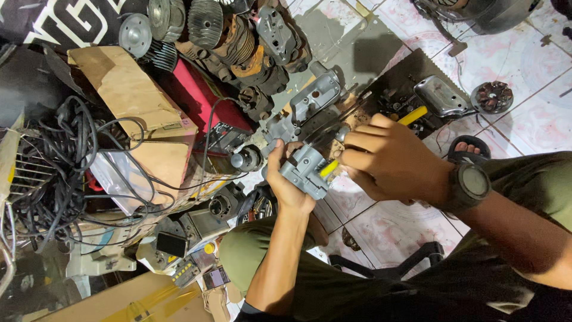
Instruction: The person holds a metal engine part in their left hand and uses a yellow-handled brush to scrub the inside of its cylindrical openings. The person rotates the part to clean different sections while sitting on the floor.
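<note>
Beside the red case (199, 98), left hand (286, 179) grips a grey casting (304, 170).

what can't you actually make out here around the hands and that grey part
Head view:
- Tool tip: hidden between the right hand and the grey metal part; only the yellow handle shows.
- Part's underside: covered by the left hand.
- Small bits on the dark mat: too small.
</note>
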